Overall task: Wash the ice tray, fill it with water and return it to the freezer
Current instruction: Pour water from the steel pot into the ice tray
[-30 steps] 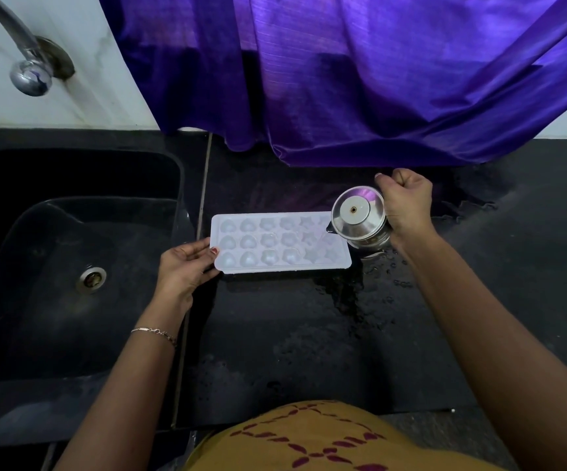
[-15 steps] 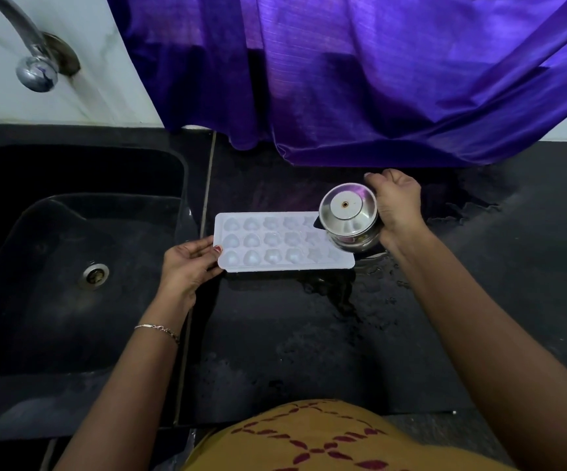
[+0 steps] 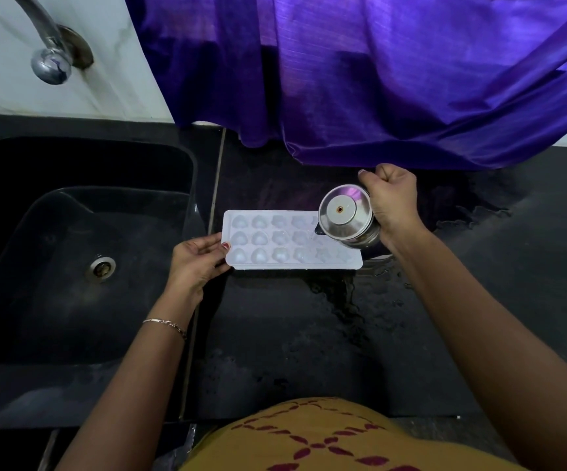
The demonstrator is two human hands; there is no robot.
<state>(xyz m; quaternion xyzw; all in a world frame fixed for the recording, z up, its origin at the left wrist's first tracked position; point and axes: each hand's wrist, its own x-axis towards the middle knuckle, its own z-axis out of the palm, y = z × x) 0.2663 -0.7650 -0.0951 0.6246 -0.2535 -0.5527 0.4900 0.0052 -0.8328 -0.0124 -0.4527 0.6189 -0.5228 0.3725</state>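
Ice tray [image 3: 275, 237]: long axis runs from left hand [image 3: 197, 263] (pinching its short end) to right hand [image 3: 394, 202], clenched on tilted steel jug [image 3: 343, 212] over opposite end.

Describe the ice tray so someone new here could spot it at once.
Right of the black sink lies a wet black counter. The ice tray lies flat near the sink's edge. Unlike the steel jug over its right end, it is a white rectangle with three rows of cavities.
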